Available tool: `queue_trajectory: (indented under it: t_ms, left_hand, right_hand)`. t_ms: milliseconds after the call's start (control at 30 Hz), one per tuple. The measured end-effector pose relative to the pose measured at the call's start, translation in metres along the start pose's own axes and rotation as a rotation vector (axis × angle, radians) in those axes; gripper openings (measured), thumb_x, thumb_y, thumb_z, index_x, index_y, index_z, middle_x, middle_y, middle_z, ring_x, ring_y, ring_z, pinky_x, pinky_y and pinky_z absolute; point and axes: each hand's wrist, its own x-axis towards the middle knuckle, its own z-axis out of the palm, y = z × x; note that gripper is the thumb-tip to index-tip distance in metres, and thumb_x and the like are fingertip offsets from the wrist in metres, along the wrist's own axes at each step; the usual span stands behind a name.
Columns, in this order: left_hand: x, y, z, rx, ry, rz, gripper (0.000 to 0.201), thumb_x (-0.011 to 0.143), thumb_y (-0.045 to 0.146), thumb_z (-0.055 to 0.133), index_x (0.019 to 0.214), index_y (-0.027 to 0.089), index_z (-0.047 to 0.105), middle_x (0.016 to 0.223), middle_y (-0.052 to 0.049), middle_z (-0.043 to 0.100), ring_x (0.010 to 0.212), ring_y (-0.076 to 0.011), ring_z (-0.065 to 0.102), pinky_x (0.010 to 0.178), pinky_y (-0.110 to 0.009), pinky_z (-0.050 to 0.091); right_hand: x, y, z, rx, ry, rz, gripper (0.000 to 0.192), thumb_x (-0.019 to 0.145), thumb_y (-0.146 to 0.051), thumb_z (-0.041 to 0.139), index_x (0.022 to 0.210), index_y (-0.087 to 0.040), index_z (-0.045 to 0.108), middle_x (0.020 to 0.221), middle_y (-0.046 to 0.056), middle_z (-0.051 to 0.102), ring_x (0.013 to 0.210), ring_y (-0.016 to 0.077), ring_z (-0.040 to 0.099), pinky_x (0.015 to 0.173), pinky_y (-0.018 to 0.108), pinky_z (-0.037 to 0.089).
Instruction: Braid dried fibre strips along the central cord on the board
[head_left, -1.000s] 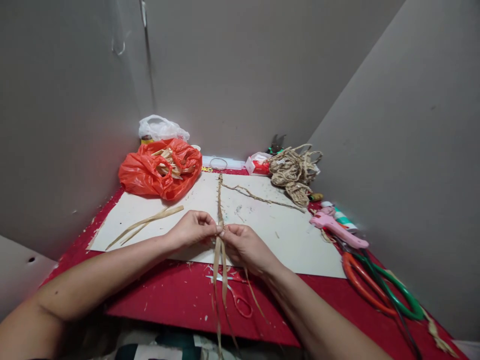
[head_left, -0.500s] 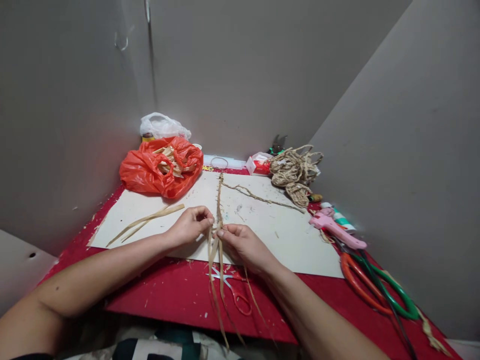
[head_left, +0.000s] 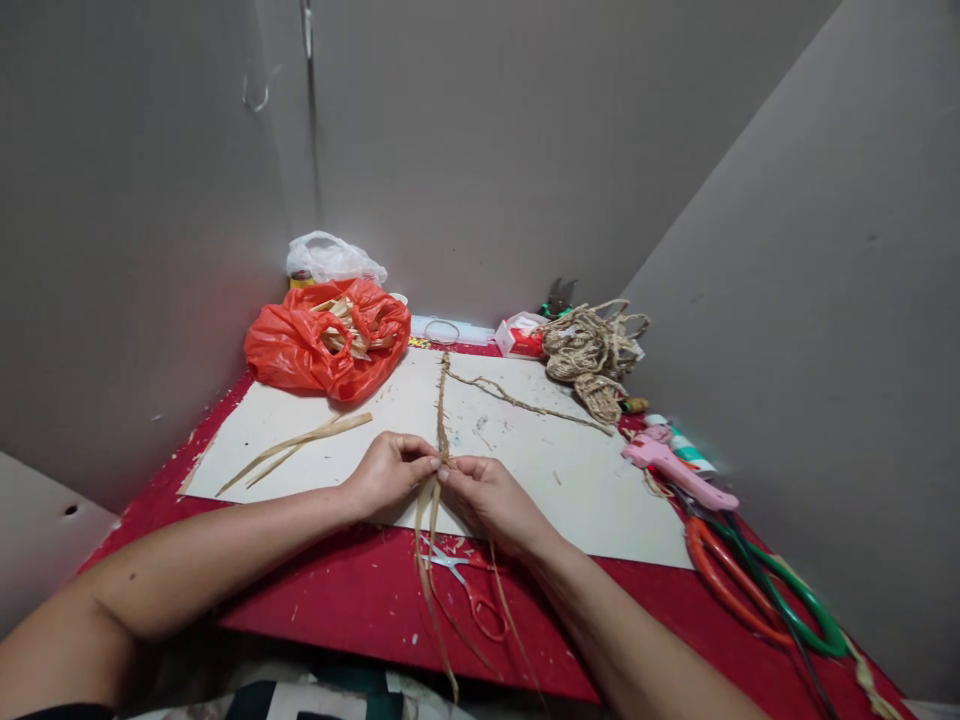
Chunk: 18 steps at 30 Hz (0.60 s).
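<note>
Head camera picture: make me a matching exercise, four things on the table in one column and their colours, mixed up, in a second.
Things:
1. glue gun
2. plastic bag of dried strips
3. small scissors
4. board under the hands

Colours:
A. white
B. red handles
C. pink
D. orange-red

Pairs: 1-C, 2-D, 3-B, 4-A

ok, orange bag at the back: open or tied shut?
Open: the orange bag gapes at its mouth, with tan strips showing inside.
</note>
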Motion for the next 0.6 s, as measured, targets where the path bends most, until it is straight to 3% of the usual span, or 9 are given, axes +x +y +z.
queue_trajectory:
  t_ms: [333,433,600]
  left_hand:
    - [-0.002,-0.012,0.002,0.203,0.086,0.169,0.012,0.080,0.021,0.047,0.075,0.014,0.056,0.071,-0.002,0.058,0.071,-0.0141,0.052,0.069,-0.026,0.040]
    - [0.001,-0.015,-0.003,0.126,0.109,0.159,0.011,0.082,0.024,0.046,0.076,0.016,0.051,0.076,-0.002,0.058,0.075,-0.0143,0.052,0.072,-0.026,0.040]
    - [0.002,-0.015,-0.004,-0.132,-0.098,0.097,0.015,0.085,0.031,0.046,0.078,0.017,0.043,0.069,0.001,0.052,0.068,-0.0110,0.049,0.068,-0.024,0.039]
  right_hand:
    - [0.004,0.005,0.002,-0.006,0.004,0.019,0.035,0.068,-0.044,0.070,0.065,-0.013,0.056,0.041,-0.008,0.038,0.037,0.0034,0.025,0.038,0.020,0.013]
    - [0.005,0.006,0.001,0.014,0.000,0.048,0.031,0.070,-0.041,0.070,0.070,-0.013,0.057,0.040,-0.010,0.035,0.035,0.0030,0.022,0.036,0.020,0.010]
    - [0.002,0.000,-0.002,0.167,-0.122,0.111,0.030,0.072,-0.041,0.068,0.077,-0.015,0.054,0.041,-0.013,0.025,0.034,0.0012,0.011,0.033,0.017,0.005]
